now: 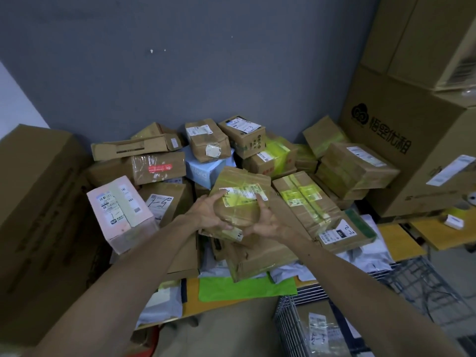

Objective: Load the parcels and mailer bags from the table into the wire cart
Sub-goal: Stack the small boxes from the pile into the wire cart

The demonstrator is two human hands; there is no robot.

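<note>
Fingers (224, 226) of my left hand (206, 212) and right hand (269, 222) curled round near end of taped brown parcel (242, 191), held above pile (309, 202) on table (398, 237). Cardboard looked stiff, light; tape slick, so I judged corners safest hold.

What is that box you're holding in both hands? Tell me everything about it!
The parcel is a brown cardboard box, creased and wrapped in shiny tape with yellow-green strips. A white shipping label with a handwritten mark sits on top. It is tilted, held over the pile of parcels. The left hand grips its left side, the right hand its right side.
</note>
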